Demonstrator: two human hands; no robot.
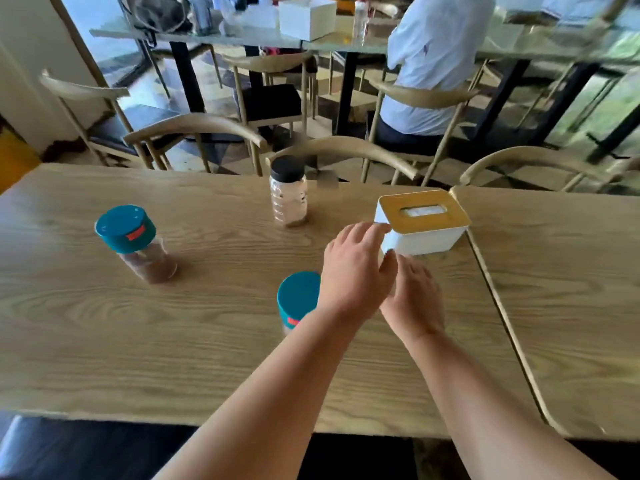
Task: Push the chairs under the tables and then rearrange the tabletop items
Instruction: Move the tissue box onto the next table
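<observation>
A white tissue box [422, 223] with a yellow-wood lid sits near the right edge of the wooden table [173, 323]. My left hand [353, 268] reaches to the box's near left corner, fingers spread and touching its side. My right hand [414, 292] lies just below the box, fingertips at its near wall, partly hidden behind the left hand. Two jars with teal lids stand on the table: one at the left [133, 242], one [298, 299] partly hidden by my left forearm. A clear jar with a black lid [288, 195] stands at the far middle.
A second wooden table [571, 306] butts against the right side. Three wooden chair backs [346, 150] line the far edge. Beyond, a person in a light shirt [433, 64] sits at another table with a white box [308, 17].
</observation>
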